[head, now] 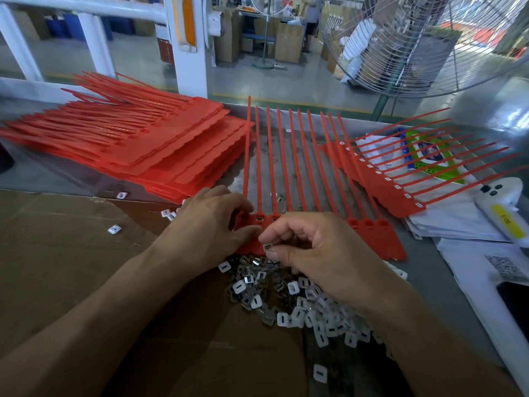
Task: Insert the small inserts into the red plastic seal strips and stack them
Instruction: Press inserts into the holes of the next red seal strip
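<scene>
A red seal strip sheet (369, 224) lies in front of me with its tails fanning away and its row of sockets near my hands. My left hand (209, 224) rests on the sheet's left end, fingers bent over the first sockets and thumb on the tag. My right hand (317, 253) pinches one small insert (267, 246) between thumb and forefinger just below the socket row. A heap of small inserts (300, 299), white and metallic, spreads under my right wrist. A tall stack of red strip sheets (160, 150) lies at the left. One sheet with inserts fitted (400, 193) lies at the right.
Flattened brown cardboard (71, 267) covers the near left of the bench, with stray inserts on it. White papers and a white hand-held device (501, 207) lie at the right. A phone (515, 305) sits at the right edge. A large fan (423, 44) stands behind the bench.
</scene>
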Tool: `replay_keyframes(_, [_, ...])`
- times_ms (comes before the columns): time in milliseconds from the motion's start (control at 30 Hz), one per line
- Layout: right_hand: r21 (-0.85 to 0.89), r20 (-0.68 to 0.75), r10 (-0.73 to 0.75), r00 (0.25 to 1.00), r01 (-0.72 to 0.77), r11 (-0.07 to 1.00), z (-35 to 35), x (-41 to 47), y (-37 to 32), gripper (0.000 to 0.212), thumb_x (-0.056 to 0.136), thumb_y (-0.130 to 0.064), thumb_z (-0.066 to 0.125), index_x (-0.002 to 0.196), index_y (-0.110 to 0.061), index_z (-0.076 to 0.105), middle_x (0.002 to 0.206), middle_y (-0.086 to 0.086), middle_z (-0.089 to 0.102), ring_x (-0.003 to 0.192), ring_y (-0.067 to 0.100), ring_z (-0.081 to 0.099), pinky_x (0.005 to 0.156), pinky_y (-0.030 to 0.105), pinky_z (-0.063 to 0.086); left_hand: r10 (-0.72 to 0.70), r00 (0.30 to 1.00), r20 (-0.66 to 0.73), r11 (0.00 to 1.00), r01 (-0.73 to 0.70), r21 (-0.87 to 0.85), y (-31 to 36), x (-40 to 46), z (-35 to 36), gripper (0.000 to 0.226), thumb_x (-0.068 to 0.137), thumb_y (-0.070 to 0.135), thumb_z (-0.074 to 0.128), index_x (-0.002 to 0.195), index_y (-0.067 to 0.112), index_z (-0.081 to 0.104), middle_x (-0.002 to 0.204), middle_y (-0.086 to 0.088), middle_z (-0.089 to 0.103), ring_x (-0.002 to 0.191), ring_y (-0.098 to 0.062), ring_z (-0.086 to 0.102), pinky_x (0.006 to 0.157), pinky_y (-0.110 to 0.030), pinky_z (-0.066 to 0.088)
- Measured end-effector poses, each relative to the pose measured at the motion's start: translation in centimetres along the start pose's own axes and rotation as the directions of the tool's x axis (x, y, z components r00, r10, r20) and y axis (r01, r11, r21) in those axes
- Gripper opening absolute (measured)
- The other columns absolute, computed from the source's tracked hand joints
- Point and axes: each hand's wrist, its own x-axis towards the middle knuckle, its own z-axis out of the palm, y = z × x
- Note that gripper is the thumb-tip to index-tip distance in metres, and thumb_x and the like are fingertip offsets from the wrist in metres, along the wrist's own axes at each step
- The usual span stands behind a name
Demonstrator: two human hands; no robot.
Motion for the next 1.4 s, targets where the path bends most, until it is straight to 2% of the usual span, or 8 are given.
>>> replay_keyframes(267, [-0.007, -0.001, -0.007, 1.0, 0.007, 1.0, -0.1, 0.1, 0.1, 0.018, 0.092, -0.015, 0.077, 0.103, -0.029, 0.077, 0.09, -0.016, 0.075, 0.082, 0.001, 0.072, 0.07, 0.014, 0.055, -0.003, 1.0, 0.006, 1.0, 0.003, 0.002, 0.0, 0.0, 0.0, 0.05, 0.085, 0.059, 0.062, 0.127, 0.032, 0.065, 0.119, 0.01, 0.057, 0.114, -0.012, 0.049, 0.101, -0.038, 0.044])
replay_keyframes(400, [-0.072, 0.008, -0.04, 0.999, 0.04, 0.997, -0.2, 0.1, 0.1, 0.016, 0.09, -0.021, 0.079, 0.1, -0.033, 0.077, 0.091, -0.019, 0.073, 0.086, 0.002, 0.07, 0.078, 0.015, 0.055, -0.009, 1.0, 0.024, 1.0, 0.009, 0.003, 0.1, 0.0, -0.2, 0.056, 0.082, 0.063, 0.056, 0.128, 0.032, 0.064, 0.12, 0.01, 0.057, 0.114, -0.012, 0.049, 0.101, -0.039, 0.044])
replay_keyframes(500, [-0.111, -0.011, -0.064, 0.998, 0.063, 0.992, -0.2, 0.2, 0.1, 0.015, 0.089, -0.024, 0.08, 0.098, -0.035, 0.076, 0.093, -0.023, 0.069, 0.085, 0.004, 0.067, 0.077, 0.012, 0.051, -0.012, 1.0, 0.028, 1.0, 0.012, -0.003, 0.1, 0.0, -0.2, 0.056, 0.081, 0.064, 0.056, 0.127, 0.033, 0.064, 0.12, 0.011, 0.057, 0.115, -0.011, 0.048, 0.102, -0.039, 0.044])
replay_keyframes(600, [-0.121, -0.052, -0.073, 0.996, 0.066, 0.99, -1.1, 0.2, 0.4, 0.014, 0.09, -0.024, 0.079, 0.099, -0.034, 0.077, 0.092, -0.025, 0.071, 0.085, -0.003, 0.068, 0.075, 0.006, 0.048, -0.008, 1.0, 0.015, 1.0, 0.008, -0.008, 0.0, 0.1, 0.0, 0.051, 0.085, 0.062, 0.062, 0.127, 0.034, 0.064, 0.119, 0.013, 0.056, 0.114, -0.01, 0.048, 0.102, -0.037, 0.043])
replay_keyframes(667, [-0.138, -0.121, -0.045, 0.992, 0.028, 0.99, -2.6, 0.2, 1.1, 0.013, 0.09, -0.026, 0.078, 0.099, -0.036, 0.077, 0.092, -0.027, 0.072, 0.087, -0.007, 0.068, 0.075, 0.004, 0.046, -0.01, 1.0, 0.014, 1.0, 0.011, -0.013, -0.1, 0.2, 0.1, 0.05, 0.085, 0.061, 0.063, 0.128, 0.035, 0.063, 0.12, 0.014, 0.055, 0.115, -0.008, 0.047, 0.102, -0.035, 0.043])
replay_keyframes(867, [-0.169, -0.342, 0.099, 0.934, -0.165, 0.972, -7.3, -0.1, 4.7, 0.021, 0.087, -0.019, 0.081, 0.084, -0.039, 0.076, 0.085, -0.025, 0.072, 0.084, -0.006, 0.066, 0.074, 0.018, 0.043, -0.009, 1.0, 0.017, 1.0, 0.009, -0.018, -0.3, 0.2, 0.1, 0.05, 0.085, 0.062, 0.062, 0.128, 0.035, 0.063, 0.119, 0.015, 0.055, 0.115, -0.008, 0.047, 0.102, -0.035, 0.042])
replay_keyframes(1267, [-0.182, -0.348, 0.166, 0.923, -0.24, 0.953, -7.2, 0.4, 6.5, 0.016, 0.087, -0.018, 0.082, 0.087, -0.034, 0.079, 0.085, -0.017, 0.074, 0.085, -0.004, 0.064, 0.078, 0.024, 0.049, -0.004, 1.0, 0.016, 1.0, 0.004, -0.013, -0.3, 0.2, 0.2, 0.051, 0.084, 0.063, 0.061, 0.127, 0.035, 0.064, 0.118, 0.014, 0.055, 0.114, -0.008, 0.048, 0.102, -0.037, 0.043])
replay_keyframes(1400, [-0.168, -0.349, 0.176, 0.92, -0.246, 0.955, -6.5, 0.7, 6.5, 0.018, 0.088, -0.016, 0.081, 0.087, -0.034, 0.079, 0.083, -0.017, 0.074, 0.084, -0.007, 0.064, 0.073, 0.019, 0.046, -0.004, 1.0, 0.011, 1.0, 0.004, -0.012, -0.3, 0.1, 0.3, 0.051, 0.085, 0.063, 0.062, 0.127, 0.035, 0.064, 0.119, 0.013, 0.056, 0.114, -0.008, 0.048, 0.102, -0.036, 0.043])
